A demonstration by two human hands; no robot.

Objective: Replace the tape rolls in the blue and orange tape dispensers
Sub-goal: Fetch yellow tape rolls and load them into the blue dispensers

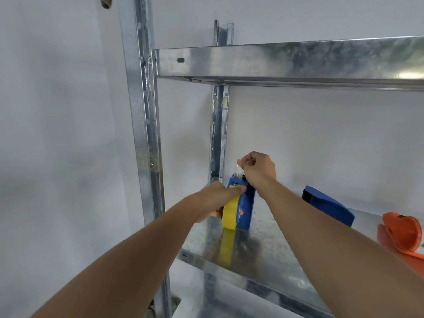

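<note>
Fingers (pixel 241 162) of the right hand (pixel 258 171) pinch the clear tape end and draw it up off the top of the blue tape dispenser (pixel 245 203), while the left hand (pixel 214 200) wraps round the yellow tape roll (pixel 229 215) seated in it, thumb pressed on the frame, steadying it upright on the metal shelf (pixel 263 249). That film looks thin, sticky and quick to tear or fold on itself, so I'd hold it by the very tip and brace the stiff, light plastic body. A second blue dispenser (pixel 328 208) and the orange tape dispenser (pixel 401 235) lie further right on the shelf, against a plain white wall (pixel 57 111).
</note>
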